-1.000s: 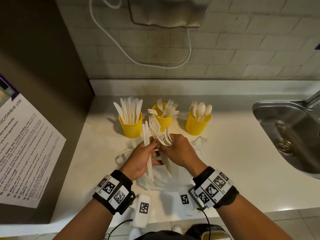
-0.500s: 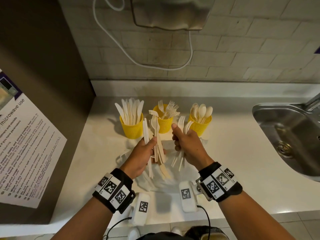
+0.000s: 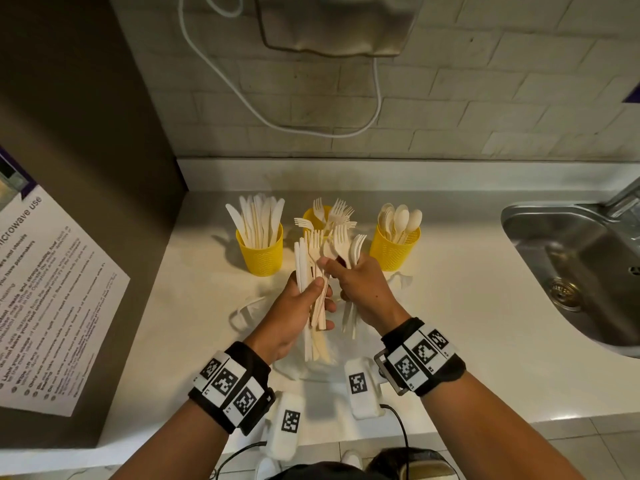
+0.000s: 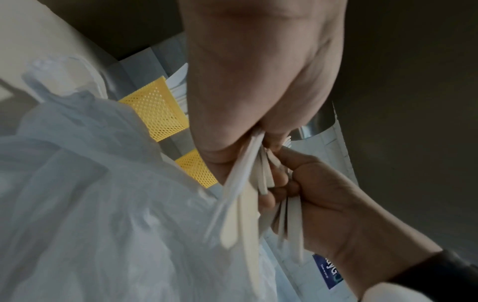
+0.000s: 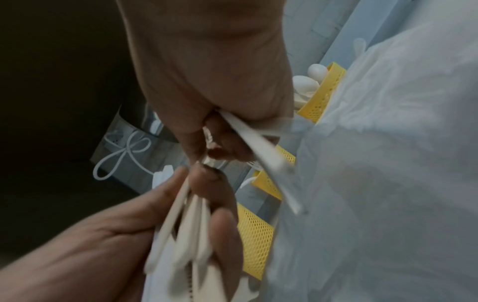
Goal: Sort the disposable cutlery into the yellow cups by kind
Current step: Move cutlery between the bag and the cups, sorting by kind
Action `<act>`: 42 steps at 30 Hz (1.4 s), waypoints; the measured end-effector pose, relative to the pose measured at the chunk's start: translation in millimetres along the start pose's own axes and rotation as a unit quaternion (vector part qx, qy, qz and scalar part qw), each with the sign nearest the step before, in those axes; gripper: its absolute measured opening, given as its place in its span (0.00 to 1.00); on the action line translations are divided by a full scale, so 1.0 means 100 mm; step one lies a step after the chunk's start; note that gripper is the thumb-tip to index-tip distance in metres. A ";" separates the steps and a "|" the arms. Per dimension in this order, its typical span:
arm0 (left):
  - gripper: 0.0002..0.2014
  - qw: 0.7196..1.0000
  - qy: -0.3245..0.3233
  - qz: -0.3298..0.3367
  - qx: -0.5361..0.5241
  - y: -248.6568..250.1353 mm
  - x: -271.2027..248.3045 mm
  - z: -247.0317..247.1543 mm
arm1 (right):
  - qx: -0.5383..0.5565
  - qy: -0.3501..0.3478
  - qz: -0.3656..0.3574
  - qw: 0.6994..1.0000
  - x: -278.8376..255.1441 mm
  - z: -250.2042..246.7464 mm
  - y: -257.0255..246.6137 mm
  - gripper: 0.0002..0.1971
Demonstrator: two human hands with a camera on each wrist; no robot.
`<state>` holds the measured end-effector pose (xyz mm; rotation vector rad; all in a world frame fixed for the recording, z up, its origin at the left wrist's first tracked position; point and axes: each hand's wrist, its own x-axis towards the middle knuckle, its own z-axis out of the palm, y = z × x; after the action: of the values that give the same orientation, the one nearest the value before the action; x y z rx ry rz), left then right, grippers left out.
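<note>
The left hand (image 3: 294, 306) grasping mixed cutlery (image 3: 308, 268) and the right hand (image 3: 360, 289) gripping forks (image 3: 346, 247) hide the middle cup (image 3: 310, 220); open table (image 3: 467, 323) lies at 3 o'clock.

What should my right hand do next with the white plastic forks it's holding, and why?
Probably carry them forward and drop them handles down into the middle yellow mesh cup. The right hand grips only white plastic forks, that cup already holds forks, and it stands just behind the hand, between the knife cup and spoon cup. The left hand holds the mixed bunch.
</note>
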<state>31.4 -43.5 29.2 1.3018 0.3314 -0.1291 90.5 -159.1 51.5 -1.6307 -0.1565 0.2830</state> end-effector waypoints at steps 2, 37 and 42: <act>0.14 1.000 0.006 -0.003 -0.013 0.00 0.00 -0.01 | 0.007 0.007 -0.004 1.000 0.01 0.00 0.02 0.07; 0.13 0.999 0.027 -0.005 -0.023 0.08 -0.06 0.00 | 0.103 -0.062 0.053 0.991 0.03 -0.08 0.04 0.00; 0.14 1.000 0.004 -0.010 0.003 0.06 -0.08 -0.02 | 0.092 -0.056 0.085 0.991 0.04 0.00 0.10 0.06</act>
<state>24.6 -40.5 36.5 1.3061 0.3509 -0.1411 93.1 -158.5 41.1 -1.4478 -0.0733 0.5066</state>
